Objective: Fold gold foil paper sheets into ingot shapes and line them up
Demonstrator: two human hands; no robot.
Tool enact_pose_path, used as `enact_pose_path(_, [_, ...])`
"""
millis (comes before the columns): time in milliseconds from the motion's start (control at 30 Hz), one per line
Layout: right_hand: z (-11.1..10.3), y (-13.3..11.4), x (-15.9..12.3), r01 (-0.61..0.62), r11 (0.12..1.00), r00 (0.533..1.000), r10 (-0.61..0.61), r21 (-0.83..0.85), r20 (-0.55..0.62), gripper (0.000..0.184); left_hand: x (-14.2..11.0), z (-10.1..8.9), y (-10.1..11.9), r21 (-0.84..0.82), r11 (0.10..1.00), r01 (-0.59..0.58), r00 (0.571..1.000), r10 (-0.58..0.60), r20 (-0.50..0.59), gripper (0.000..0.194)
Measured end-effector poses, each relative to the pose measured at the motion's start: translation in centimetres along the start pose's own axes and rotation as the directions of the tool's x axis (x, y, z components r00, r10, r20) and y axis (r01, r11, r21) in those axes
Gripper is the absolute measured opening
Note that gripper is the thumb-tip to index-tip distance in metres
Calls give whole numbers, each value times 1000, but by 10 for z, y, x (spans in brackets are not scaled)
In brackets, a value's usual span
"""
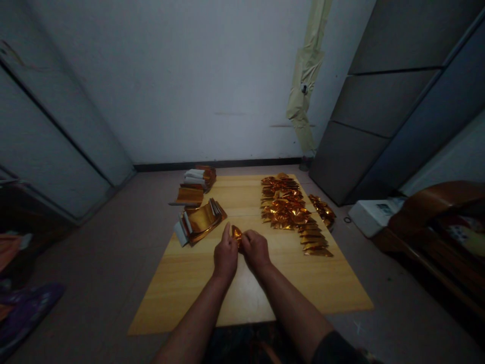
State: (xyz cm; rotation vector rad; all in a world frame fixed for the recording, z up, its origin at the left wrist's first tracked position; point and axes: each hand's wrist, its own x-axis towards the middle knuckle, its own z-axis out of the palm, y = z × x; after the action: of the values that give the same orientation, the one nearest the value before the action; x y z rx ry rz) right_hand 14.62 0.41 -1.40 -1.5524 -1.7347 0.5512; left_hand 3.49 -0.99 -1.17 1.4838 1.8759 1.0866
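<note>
Small folded gold foil piece [237, 234], roughly triangular and shiny, sits between your hands, just above the middle of the pale wooden tabletop [182, 298]. Your right hand [256, 250] has a narrow pinch on it: fingers curled in tight against its right side, foil partly hidden behind them. Your left hand [226, 255] is right beside it, index finger [226, 231] standing up and the other fingers curled; the foil looks to touch that hand, but I can't tell whether it grips. Hands are almost touching each other. Left of them, just beyond your left hand, lies a curved stack of gold foil sheets with white strips at one end [200, 221]. Farther on is a flat gold foil stack [190, 195], then a bundle of white and gold folded sheets [199, 178] at the far edge of the table. Right of your hands, a dense overlapping mass of folded gold foil triangles [284, 205] runs back across the table, with a neat row of folded gold pieces [314, 241] at its near end. A smaller gold foil heap [322, 211] sits at the right table edge. Grey metal cabinets [375, 101] stand behind that, and a pale green plastic sheet [305, 76] hangs against the white wall [189, 86].
</note>
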Motion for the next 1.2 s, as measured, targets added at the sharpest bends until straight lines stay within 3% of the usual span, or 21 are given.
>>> enact_pose_path(233, [0,6,4,-113,934,994,111,339,27,19,-3,-5,0,-177,983,-55,998,61,30,59])
enact_pose_path(400, [-1,7,5,-177,879,984,174,443,49,20,-3,-5,-3,-249,967,-60,997,70,32,63])
enact_pose_path(1200, [-2,6,5,-129,937,991,130,324,18,19,-6,0,-1,-225,970,-96,994,106,34,75])
